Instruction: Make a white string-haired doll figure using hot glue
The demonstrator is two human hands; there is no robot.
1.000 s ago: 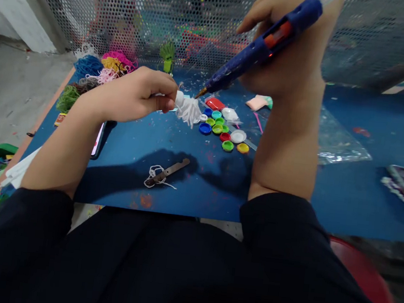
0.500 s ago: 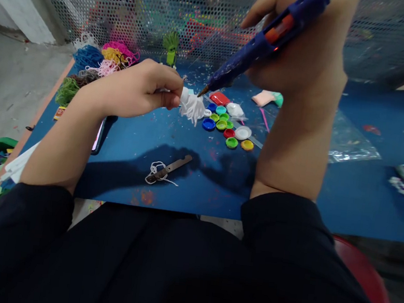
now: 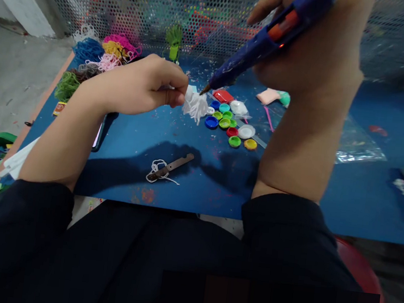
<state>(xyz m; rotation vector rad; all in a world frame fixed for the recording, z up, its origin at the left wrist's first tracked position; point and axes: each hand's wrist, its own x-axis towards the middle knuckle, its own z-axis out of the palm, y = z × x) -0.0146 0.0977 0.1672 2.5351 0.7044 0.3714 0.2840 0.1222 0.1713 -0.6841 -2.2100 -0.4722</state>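
My left hand point(image 3: 154, 87) pinches the banded end of a white yarn tassel point(image 3: 195, 108), whose loose strands hang to the right above the table. In my right hand point(image 3: 308, 52) is a blue glue gun point(image 3: 249, 55), with a small red light glowing on its side. Its metal tip points down to the left and is at the top of the tassel; whether it touches the yarn I cannot tell. My right fingers wrap the gun's body, partly hidden behind it. Below both hands, a folding knife point(image 3: 171, 167) lies with white string point(image 3: 156, 170) tangled around it.
Several colourful bottle caps point(image 3: 225, 122) sit beyond the hands, near red and white packets point(image 3: 223, 96). Yarn bundles point(image 3: 89, 51) are piled at the back left. A phone point(image 3: 99, 135) lies by my left forearm. A perforated metal panel point(image 3: 148, 9) borders the blue table point(image 3: 211, 196).
The view has shifted slightly. Both hands keep their grip on the tassel and the glue gun, and the gun's tip remains at the top of the yarn.
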